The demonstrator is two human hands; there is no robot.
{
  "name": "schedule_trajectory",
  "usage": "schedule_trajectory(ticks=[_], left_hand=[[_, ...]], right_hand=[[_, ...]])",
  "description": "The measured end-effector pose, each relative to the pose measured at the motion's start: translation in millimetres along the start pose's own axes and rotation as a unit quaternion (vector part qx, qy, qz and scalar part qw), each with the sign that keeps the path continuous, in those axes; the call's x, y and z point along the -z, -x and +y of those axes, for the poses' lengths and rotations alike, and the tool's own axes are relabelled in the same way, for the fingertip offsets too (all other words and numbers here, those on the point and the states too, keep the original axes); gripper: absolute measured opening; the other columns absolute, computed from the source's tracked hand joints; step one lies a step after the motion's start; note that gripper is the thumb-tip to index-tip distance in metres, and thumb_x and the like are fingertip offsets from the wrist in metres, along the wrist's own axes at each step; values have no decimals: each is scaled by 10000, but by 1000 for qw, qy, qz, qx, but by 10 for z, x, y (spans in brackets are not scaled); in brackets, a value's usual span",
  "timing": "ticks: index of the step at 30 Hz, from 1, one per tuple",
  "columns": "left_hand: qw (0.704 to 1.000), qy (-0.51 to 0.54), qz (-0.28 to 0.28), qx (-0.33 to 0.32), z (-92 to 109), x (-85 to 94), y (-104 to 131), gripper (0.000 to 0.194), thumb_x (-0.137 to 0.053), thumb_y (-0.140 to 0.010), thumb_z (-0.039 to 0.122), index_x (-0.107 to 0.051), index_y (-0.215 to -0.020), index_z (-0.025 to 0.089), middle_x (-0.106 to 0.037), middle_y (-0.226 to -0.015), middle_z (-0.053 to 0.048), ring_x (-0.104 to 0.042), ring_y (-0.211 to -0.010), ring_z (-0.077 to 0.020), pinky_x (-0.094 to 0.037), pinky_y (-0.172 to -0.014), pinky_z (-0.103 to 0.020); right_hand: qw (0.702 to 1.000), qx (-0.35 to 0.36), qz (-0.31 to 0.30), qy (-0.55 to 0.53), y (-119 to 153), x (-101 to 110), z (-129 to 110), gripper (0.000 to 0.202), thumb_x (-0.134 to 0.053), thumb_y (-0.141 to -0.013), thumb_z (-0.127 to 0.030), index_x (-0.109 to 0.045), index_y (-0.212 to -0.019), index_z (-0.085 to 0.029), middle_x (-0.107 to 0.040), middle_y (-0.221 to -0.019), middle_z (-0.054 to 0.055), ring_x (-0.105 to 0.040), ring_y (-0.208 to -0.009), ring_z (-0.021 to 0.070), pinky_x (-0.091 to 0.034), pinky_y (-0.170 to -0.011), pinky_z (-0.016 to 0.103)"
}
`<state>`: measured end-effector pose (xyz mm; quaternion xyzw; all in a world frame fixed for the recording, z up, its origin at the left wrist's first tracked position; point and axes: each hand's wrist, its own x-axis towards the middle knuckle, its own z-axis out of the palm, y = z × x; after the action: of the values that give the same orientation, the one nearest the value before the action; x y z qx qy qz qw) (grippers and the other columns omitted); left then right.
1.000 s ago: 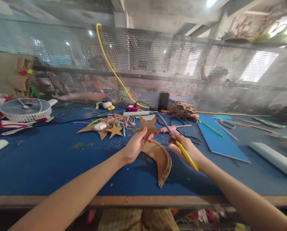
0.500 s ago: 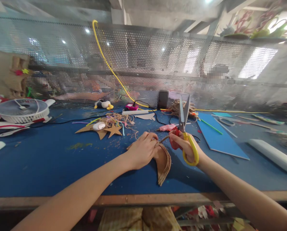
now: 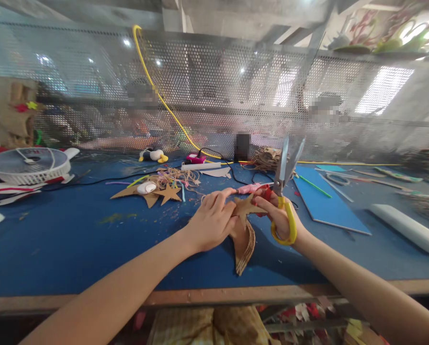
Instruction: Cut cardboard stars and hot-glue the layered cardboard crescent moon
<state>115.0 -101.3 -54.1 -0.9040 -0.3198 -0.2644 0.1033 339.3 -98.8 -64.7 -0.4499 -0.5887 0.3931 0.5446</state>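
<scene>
My left hand (image 3: 211,221) is closed over the upper part of a brown cardboard crescent (image 3: 240,244), whose outer edge is lined with rows of twine. Between my hands a cardboard star (image 3: 247,209) is tilted over the crescent's upper part. I cannot tell whether star and crescent are joined. My right hand (image 3: 284,218) grips scissors (image 3: 281,179), blades upward and apart, with a yellow handle loop around the palm and a red part under the fingers. My right fingertips touch the star's right side. My left fingers partly hide the crescent.
Behind my hands lies a pink glue gun (image 3: 249,188). A pile of twine with another cardboard star (image 3: 169,193) is to the left, and a twine bundle (image 3: 268,158) farther back. A blue board (image 3: 329,201) and a white bar (image 3: 406,227) lie right. A round fan (image 3: 29,165) stands far left.
The cardboard star now shows between my hands, where a strand of twine was stretched before. The scissors have tilted to the right in my right hand. The crescent stays in place.
</scene>
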Motion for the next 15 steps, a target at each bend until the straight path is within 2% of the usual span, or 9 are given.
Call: schedule_trajectory(ticks=[4,7,10,15], left_hand=[[998,-21,44,28,-15,-43,-6,234,-471,-993,299,-595,-1075,118,-486,-1413,-225,-484,-1249,-359,-447,-1067,-547],[997,-18,65,44,-19,-60,-7,209,-479,-993,291,-589,-1050,123,-471,-1418,-231,-490,-1241,-348,-453,-1061,-535],[996,-11,78,48,-15,-49,-1,221,-493,-990,301,-595,-1050,114,-449,-1434,-243,-473,-1261,-352,-450,-1062,-531],[994,42,73,68,0,-2,-5,243,-541,-968,356,-635,-1030,141,-394,-1515,-202,-436,-1281,-360,-403,-1095,-565]], right_hand=[[999,27,-32,-25,18,5,-70,351,-616,-894,-544,-635,-1034,-222,-670,-1058,63,-524,-663,137,-454,-591,294],[999,30,-27,-13,2,8,-64,337,-695,-848,-504,-643,-1009,-212,-653,-903,14,-481,-618,120,-424,-582,285],[1000,7,-21,0,-21,7,-11,359,-731,-805,-497,-638,-982,-199,-576,-714,-29,-473,-605,130,-401,-577,286],[1000,-1,4,8,-42,0,47,361,-752,-769,-486,-613,-953,-209,-585,-782,-14,-490,-644,134,-404,-608,294]])
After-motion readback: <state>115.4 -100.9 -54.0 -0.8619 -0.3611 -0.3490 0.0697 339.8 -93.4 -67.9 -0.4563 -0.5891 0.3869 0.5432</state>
